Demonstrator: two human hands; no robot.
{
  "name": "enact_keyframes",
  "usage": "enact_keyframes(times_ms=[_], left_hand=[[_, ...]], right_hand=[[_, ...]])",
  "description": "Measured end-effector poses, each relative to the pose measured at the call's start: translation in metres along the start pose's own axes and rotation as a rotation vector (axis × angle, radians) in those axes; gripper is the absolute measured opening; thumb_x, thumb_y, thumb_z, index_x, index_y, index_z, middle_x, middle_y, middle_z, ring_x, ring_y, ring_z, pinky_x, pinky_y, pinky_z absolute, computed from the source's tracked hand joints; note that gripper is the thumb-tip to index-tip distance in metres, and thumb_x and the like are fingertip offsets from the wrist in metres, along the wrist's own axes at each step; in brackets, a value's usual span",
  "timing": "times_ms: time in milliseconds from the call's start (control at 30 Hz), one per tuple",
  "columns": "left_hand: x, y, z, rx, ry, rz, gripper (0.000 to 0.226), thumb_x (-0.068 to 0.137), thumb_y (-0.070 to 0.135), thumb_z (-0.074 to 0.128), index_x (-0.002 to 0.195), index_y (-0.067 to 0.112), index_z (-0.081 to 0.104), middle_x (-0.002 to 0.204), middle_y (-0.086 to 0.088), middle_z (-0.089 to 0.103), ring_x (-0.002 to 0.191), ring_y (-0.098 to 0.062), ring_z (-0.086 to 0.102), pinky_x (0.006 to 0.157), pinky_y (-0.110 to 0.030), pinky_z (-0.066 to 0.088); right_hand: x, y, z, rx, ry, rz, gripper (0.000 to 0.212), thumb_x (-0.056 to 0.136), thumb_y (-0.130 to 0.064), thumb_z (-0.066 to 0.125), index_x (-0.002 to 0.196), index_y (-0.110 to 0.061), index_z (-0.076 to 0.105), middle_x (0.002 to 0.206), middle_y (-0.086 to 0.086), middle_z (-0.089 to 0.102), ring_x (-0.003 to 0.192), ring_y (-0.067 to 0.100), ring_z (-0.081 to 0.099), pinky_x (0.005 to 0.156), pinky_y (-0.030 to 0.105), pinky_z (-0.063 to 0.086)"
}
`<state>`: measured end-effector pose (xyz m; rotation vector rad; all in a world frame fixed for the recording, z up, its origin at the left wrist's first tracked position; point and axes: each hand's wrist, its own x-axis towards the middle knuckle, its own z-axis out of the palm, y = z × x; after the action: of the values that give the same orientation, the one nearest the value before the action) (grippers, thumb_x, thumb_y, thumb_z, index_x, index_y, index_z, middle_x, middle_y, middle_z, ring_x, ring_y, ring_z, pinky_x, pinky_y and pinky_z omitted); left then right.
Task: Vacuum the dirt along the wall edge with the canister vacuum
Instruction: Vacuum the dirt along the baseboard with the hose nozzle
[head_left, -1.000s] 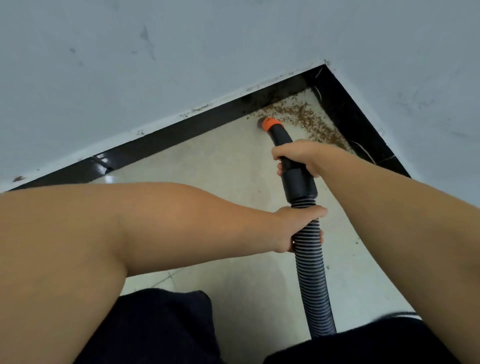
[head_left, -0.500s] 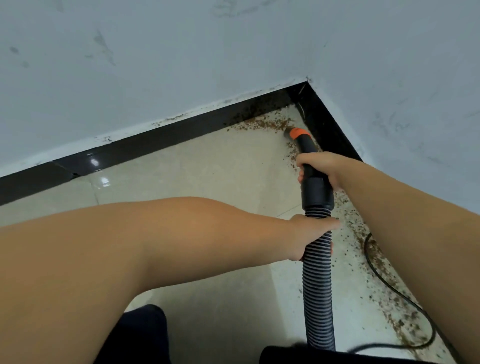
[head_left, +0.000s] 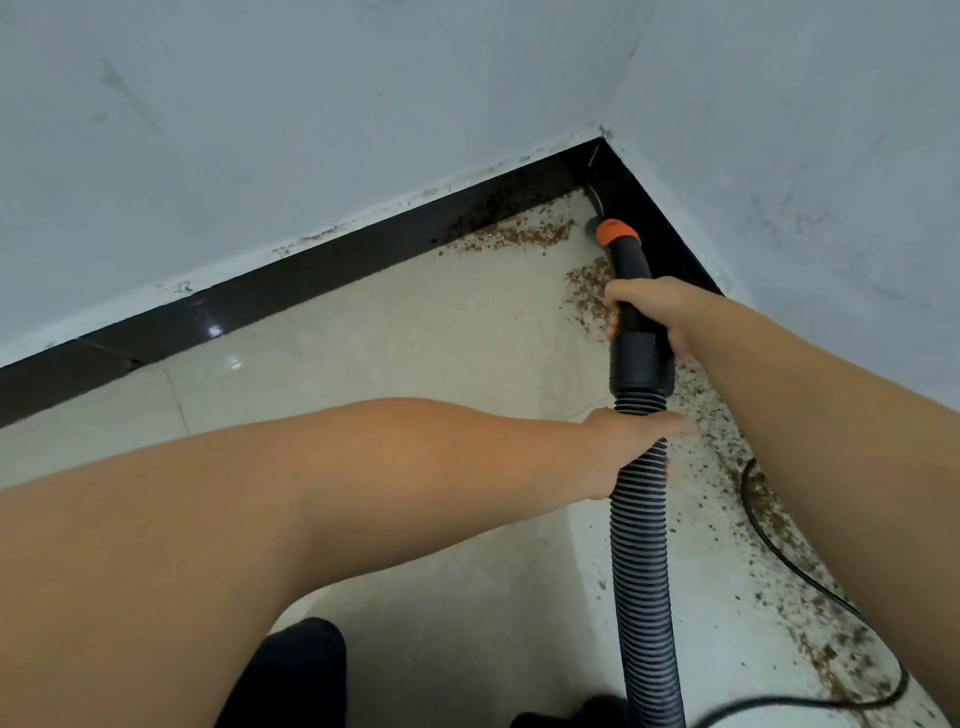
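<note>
Pale grey walls (head_left: 311, 130) meet in a corner above a black skirting board (head_left: 322, 275), and a glossy cream tiled floor (head_left: 395, 338) runs up to it. Brown crumbs of dirt (head_left: 514, 236) lie in a patch against the skirting to the left of the corner, in a second patch beside the nozzle, and in a long scattered trail along the right-hand wall edge towards the viewer, where a thin black cable (head_left: 779, 556) loops across them. The vacuum hose (head_left: 641, 545) is a ribbed black tube ending in a rigid black nozzle (head_left: 626, 270) with an orange collar, and its tip sits right in the corner, at or just above the floor beside the skirting. The right hand (head_left: 649, 312) is wrapped round the rigid part just behind the collar; the left hand (head_left: 623, 447) is curled round the ribbed part just below the cuff, steadying it. The canister itself is out of view. The step in hand looks like clearing the corner itself, with most of the dirt not yet picked up. Next the tip probably needs to be kept low and drawn along one wall edge through the crumbs, and along the right edge care would be needed so that the cable is not dragged or sucked against the opening.
</note>
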<state>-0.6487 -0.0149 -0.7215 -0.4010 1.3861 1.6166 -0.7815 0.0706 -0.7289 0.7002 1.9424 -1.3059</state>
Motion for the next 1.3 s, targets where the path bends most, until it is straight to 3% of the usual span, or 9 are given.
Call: enact_keyframes(times_ms=[133,267,533,667,867,1300], left_hand=[[-0.009,-0.011,-0.002,-0.080,0.017,0.003,0.035,0.093,0.049,0.054,0.080,0.016,0.058,0.074,0.004,0.066,0.063,-0.007,0.064,0.060,-0.016,0.050],[-0.017,-0.027,-0.007,-0.099,0.047,0.020,0.037,0.091,0.054,0.053,0.082,0.018,0.059,0.074,0.006,0.068,0.065,-0.006,0.065,0.061,-0.015,0.049],[-0.028,-0.039,-0.008,-0.194,0.120,0.053,0.031,0.094,0.042,0.056,0.083,0.013,0.055,0.075,-0.004,0.066,0.061,-0.014,0.065,0.060,-0.023,0.053],[-0.017,-0.025,-0.010,-0.147,0.106,0.024,0.033,0.091,0.047,0.059,0.082,0.015,0.056,0.075,-0.002,0.067,0.062,-0.013,0.065,0.059,-0.021,0.052],[0.012,-0.003,-0.007,-0.131,0.137,-0.040,0.032,0.091,0.040,0.062,0.078,0.011,0.054,0.071,-0.005,0.061,0.059,-0.016,0.059,0.058,-0.024,0.049],[0.014,-0.005,-0.018,-0.156,0.139,-0.008,0.034,0.090,0.044,0.061,0.078,0.012,0.056,0.071,-0.004,0.063,0.060,-0.015,0.060,0.057,-0.023,0.049]], right_hand=[[-0.007,0.000,0.013,-0.055,-0.029,0.002,0.012,0.083,-0.009,0.062,0.090,-0.008,0.052,0.051,0.003,0.062,0.043,0.015,0.062,0.046,0.024,0.053],[-0.018,0.003,0.033,-0.102,-0.084,-0.001,0.015,0.081,-0.008,0.062,0.091,-0.010,0.051,0.052,0.004,0.062,0.047,0.017,0.063,0.057,0.030,0.056],[-0.028,-0.003,0.059,-0.172,-0.192,-0.002,0.020,0.079,-0.007,0.061,0.096,-0.008,0.050,0.054,0.005,0.062,0.048,0.017,0.063,0.052,0.029,0.055],[-0.018,-0.007,0.046,-0.138,-0.128,0.016,0.015,0.081,-0.009,0.062,0.091,-0.010,0.050,0.052,0.003,0.062,0.046,0.016,0.062,0.056,0.029,0.055],[0.005,-0.010,0.015,0.006,-0.022,-0.004,0.012,0.082,-0.005,0.061,0.076,-0.010,0.052,0.051,0.004,0.058,0.041,0.015,0.058,0.049,0.024,0.053],[0.016,-0.011,0.023,0.000,0.010,-0.021,0.010,0.082,-0.007,0.062,0.082,-0.009,0.052,0.048,0.003,0.060,0.042,0.015,0.060,0.046,0.025,0.053]])
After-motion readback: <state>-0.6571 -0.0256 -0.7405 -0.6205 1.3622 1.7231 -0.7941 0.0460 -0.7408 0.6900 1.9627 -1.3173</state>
